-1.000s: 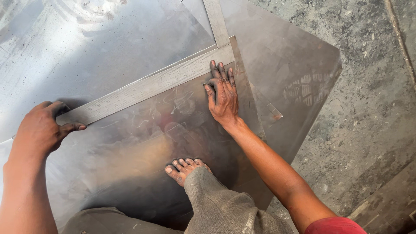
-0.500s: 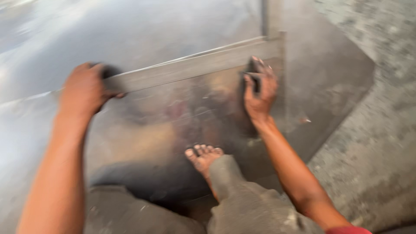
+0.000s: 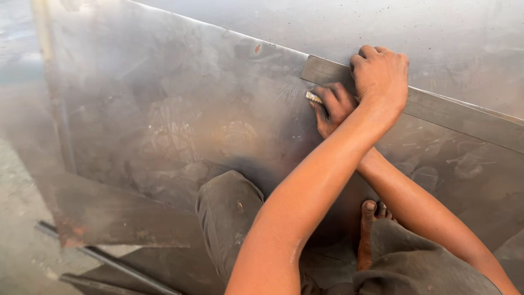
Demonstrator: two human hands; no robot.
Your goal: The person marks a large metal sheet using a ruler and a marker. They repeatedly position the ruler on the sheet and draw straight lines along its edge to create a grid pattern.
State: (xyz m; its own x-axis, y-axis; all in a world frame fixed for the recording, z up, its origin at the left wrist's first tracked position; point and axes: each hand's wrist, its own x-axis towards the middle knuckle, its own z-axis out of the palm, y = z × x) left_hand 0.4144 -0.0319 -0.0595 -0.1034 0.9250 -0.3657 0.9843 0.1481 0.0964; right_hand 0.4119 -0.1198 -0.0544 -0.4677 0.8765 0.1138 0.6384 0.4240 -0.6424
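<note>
A long flat metal straightedge (image 3: 458, 112) lies across a large dull steel sheet (image 3: 180, 120), running from the middle to the right edge of the view. My left hand (image 3: 382, 74) presses down on its left end with the fingers curled over the far edge. My right hand (image 3: 334, 106) sits just below, crossed under the left forearm. It pinches a small pale marking piece (image 3: 313, 98) whose tip touches the sheet at the straightedge's near edge. Faint scratch lines show on the sheet beside the tip.
My bent knee in dark trousers (image 3: 229, 213) and my bare foot (image 3: 368, 229) rest on the sheet. Rusty metal offcuts and a thin bar (image 3: 114, 262) lie at the lower left, over a concrete floor (image 3: 22, 218). Another sheet (image 3: 426, 27) lies beyond the straightedge.
The view has swung and closed in. My left hand now presses the straightedge's end. My right hand has left the corner and holds the marking piece at the edge, under the left arm.
</note>
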